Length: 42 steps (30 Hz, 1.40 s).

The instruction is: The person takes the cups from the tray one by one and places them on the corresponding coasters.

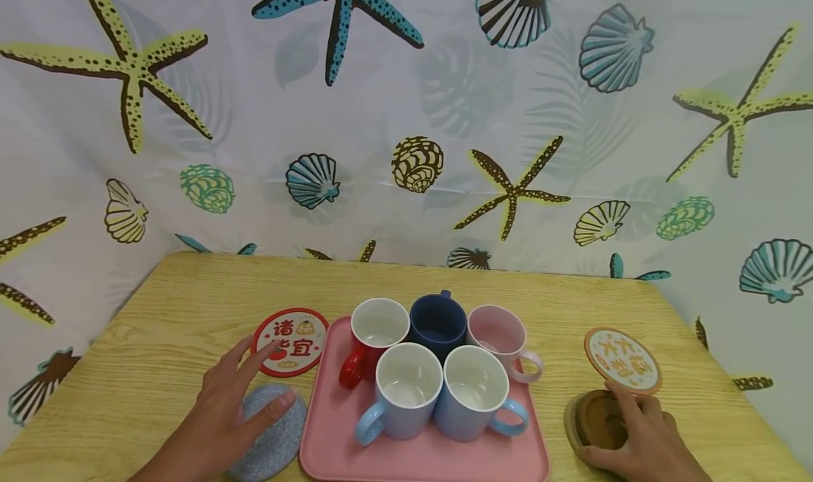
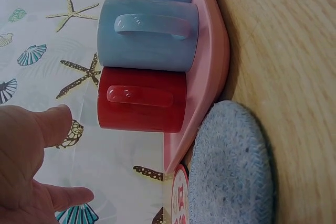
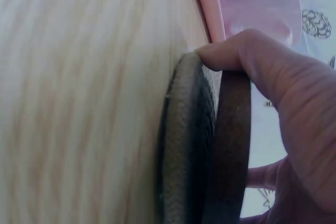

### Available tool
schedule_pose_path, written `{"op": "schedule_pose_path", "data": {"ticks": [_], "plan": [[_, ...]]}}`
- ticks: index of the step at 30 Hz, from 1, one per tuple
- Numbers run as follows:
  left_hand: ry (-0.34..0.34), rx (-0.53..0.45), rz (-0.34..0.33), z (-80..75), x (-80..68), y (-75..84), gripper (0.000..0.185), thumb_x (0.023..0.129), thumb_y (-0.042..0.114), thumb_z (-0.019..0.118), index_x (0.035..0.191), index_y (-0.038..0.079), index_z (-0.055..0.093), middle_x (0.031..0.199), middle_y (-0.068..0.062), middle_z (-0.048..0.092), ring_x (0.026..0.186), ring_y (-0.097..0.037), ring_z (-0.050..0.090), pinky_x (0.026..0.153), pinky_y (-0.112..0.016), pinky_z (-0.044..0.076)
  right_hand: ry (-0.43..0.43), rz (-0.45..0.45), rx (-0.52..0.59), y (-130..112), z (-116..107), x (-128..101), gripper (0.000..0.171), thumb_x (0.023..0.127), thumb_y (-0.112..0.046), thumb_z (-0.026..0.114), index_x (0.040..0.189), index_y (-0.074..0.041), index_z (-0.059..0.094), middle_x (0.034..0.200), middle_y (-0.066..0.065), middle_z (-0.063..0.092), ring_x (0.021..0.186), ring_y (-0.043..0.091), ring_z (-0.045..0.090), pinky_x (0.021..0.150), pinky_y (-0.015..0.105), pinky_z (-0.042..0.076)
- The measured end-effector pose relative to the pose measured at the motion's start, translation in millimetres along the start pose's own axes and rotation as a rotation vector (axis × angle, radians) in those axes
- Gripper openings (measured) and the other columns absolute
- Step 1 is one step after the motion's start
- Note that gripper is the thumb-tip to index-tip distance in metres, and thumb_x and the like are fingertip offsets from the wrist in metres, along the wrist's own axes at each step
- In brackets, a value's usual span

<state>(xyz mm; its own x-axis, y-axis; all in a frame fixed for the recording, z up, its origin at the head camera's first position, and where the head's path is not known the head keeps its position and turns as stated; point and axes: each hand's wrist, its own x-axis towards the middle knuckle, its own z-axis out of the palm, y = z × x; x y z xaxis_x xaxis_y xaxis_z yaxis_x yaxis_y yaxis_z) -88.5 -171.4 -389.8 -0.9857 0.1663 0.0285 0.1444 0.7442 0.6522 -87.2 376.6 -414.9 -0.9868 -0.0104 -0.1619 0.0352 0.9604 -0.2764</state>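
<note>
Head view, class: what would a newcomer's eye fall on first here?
Five mugs crowd the pink tray at the table's middle, the red mug brightest. The left hand rests on a grey coaster beside it. The right hand grips a wooden coaster on the other side.

We see a table (image 1: 159, 341) of pale wood with a matt, visible grain. The pink tray (image 1: 330, 440) looks like smooth plastic with a soft sheen. The mugs (image 1: 406, 390) are glossy glazed ceramic, the red mug (image 2: 142, 100) shining on its handle. The grey coaster (image 2: 231, 166) is rough, fuzzy cloth. The brown coaster (image 3: 228, 150) looks like dark smooth wood on a woven pad (image 3: 184, 150).
</note>
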Motion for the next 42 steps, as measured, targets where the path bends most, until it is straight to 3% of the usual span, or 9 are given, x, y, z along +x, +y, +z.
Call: {"op": "schedule_pose_path", "data": {"ticks": [9,14,21,27,32,38,42], "plan": [[0.022,0.001,0.021,2.3,-0.9,-1.0,0.077,0.094,0.046,0.069,0.155,0.012,0.036,0.158,-0.029,0.020,0.135,-0.058,0.021,0.087,-0.081,0.035,0.014,-0.030,0.011,-20,8,-1,0.103,0.075,-0.051,0.082,0.147,0.004,0.034,0.123,0.037,0.042,0.105,0.054,0.049,0.076,0.062,0.049],[0.007,-0.001,0.009,3.3,-0.2,-1.7,0.077,0.094,0.047,0.068,0.155,0.012,0.036,0.158,-0.029,0.019,0.136,-0.057,0.019,0.089,-0.081,0.033,0.050,-0.061,-0.005,-27,11,-3,0.103,0.072,-0.051,0.084,0.146,0.003,0.036,0.123,0.037,0.043,0.104,0.052,0.051,0.075,0.062,0.050],[0.001,-0.001,0.005,3.5,-0.6,-2.4,0.076,0.094,0.047,0.068,0.154,0.011,0.037,0.158,-0.030,0.019,0.136,-0.058,0.020,0.089,-0.082,0.032,0.016,-0.060,0.012,-31,7,-4,0.103,0.076,-0.049,0.082,0.148,0.005,0.033,0.127,0.042,0.041,0.107,0.056,0.051,0.077,0.063,0.050],[0.011,0.006,0.013,3.1,-0.3,-2.3,0.076,0.094,0.047,0.068,0.154,0.011,0.038,0.157,-0.029,0.020,0.135,-0.058,0.021,0.088,-0.081,0.033,0.120,-0.086,0.015,-19,-10,-6,0.104,0.076,-0.045,0.085,0.146,0.009,0.031,0.126,0.046,0.040,0.105,0.066,0.047,0.077,0.070,0.046],[0.030,0.014,0.028,2.6,-0.5,-2.1,0.075,0.093,0.046,0.069,0.153,0.011,0.039,0.157,-0.030,0.021,0.133,-0.058,0.023,0.087,-0.081,0.035,0.051,0.037,0.012,5,-28,-2,0.108,0.083,-0.053,0.077,0.147,0.015,0.024,0.125,0.053,0.032,0.110,0.074,0.037,0.077,0.072,0.043],[0.018,0.009,0.022,2.4,-0.1,-0.9,0.077,0.093,0.047,0.069,0.154,0.012,0.038,0.157,-0.030,0.020,0.134,-0.058,0.022,0.089,-0.081,0.034,-0.096,0.204,-0.011,44,-28,2,0.115,0.086,-0.063,0.069,0.143,0.023,0.019,0.123,0.058,0.026,0.112,0.076,0.032,0.085,0.077,0.037],[0.020,0.020,0.022,2.4,0.6,-0.6,0.077,0.093,0.047,0.069,0.155,0.012,0.037,0.157,-0.030,0.020,0.134,-0.058,0.023,0.089,-0.080,0.034,-0.160,0.248,0.022,59,-28,2,0.116,0.087,-0.063,0.066,0.143,0.025,0.014,0.127,0.058,0.025,0.115,0.074,0.028,0.091,0.079,0.030]]}}
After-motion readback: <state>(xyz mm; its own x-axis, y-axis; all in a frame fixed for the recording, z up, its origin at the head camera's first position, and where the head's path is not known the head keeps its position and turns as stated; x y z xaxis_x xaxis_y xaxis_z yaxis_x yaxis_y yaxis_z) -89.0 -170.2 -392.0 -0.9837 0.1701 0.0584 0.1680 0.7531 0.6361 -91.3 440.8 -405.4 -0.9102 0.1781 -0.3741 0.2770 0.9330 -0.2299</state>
